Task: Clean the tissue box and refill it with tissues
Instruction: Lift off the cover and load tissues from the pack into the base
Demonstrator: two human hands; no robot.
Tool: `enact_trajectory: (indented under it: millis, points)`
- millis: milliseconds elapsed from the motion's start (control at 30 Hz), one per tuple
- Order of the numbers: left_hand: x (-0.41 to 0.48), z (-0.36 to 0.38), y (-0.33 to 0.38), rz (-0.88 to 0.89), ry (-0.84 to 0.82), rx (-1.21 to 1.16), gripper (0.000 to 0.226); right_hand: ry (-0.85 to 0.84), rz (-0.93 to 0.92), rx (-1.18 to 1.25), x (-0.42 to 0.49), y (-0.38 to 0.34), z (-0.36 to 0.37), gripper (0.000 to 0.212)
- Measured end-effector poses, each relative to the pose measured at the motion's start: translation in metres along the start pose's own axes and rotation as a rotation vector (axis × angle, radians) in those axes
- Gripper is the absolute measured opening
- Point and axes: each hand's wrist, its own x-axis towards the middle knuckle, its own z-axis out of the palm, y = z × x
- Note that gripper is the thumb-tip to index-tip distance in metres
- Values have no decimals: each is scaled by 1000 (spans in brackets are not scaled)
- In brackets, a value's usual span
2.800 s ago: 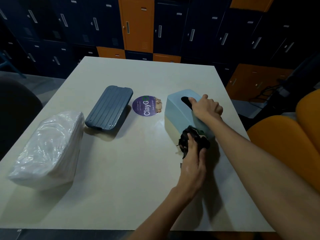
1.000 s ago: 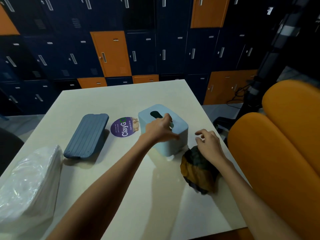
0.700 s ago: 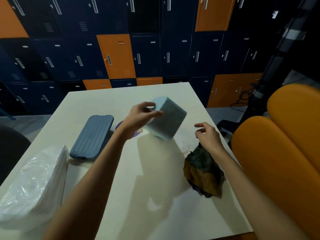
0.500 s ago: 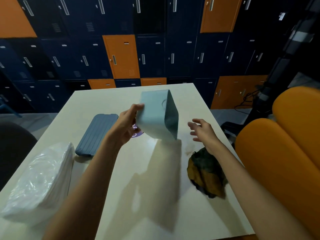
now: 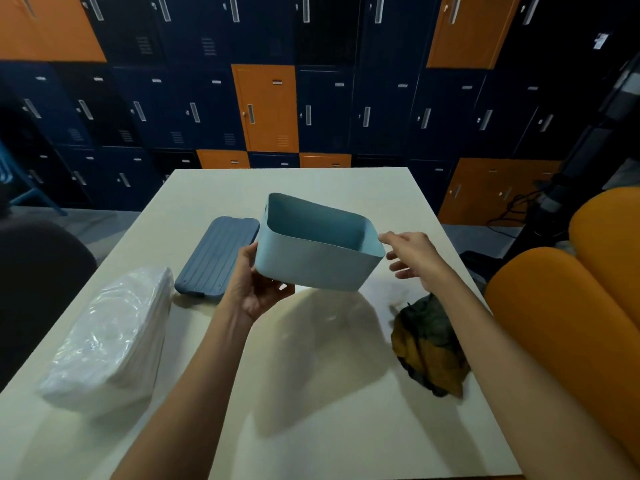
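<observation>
At centre frame, off the table [image 5: 346,188], the left hand [image 5: 254,294] grips the tissue box [image 5: 311,268] by its lower corner, open side up, likely to check inside; the right hand [image 5: 414,254], fingers spread, reaches for its rim.

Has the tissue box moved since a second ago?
Yes. The box stood on the table right of the lid; now the left hand holds it lifted off the table there, turned opening-up.
</observation>
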Motion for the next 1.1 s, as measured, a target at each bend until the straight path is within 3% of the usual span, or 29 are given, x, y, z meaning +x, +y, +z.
enact_trajectory:
  millis: [67, 167, 367, 467, 600, 767, 867, 1000, 1100]
  points:
    - [-1, -1, -3, -19, -28, -22, 22, -55, 12, 59, 0, -3, 5, 27]
    - [0, -3, -3, -58, -29, 15, 21, 15, -56, -1, 1, -6, 10, 20]
    - [10, -10, 18, 51, 122, 504, 6, 123, -168, -301, 5, -4, 4, 27]
    - [10, -6, 30, 171, 128, 641, 17, 169, -175, -409, 7, -2, 9, 28]
    - [7, -1, 32, 234, 5, 881, 35, 179, -174, -456, 9, 2, 22, 27]
    - [6, 4, 25, 337, 63, 1059, 39, 155, -132, -490, 10, 2, 23, 27]
    - [3, 2, 32, 417, 86, 1187, 39, 194, -205, -686, 4, -18, 21, 35]
    - [-11, -19, 71, 622, 272, 1365, 39, 140, -435, -581, -4, -63, 42, 40]
    - [-25, -58, 104, 595, 602, 1549, 58, -31, -520, -459, -16, -95, 80, 32]
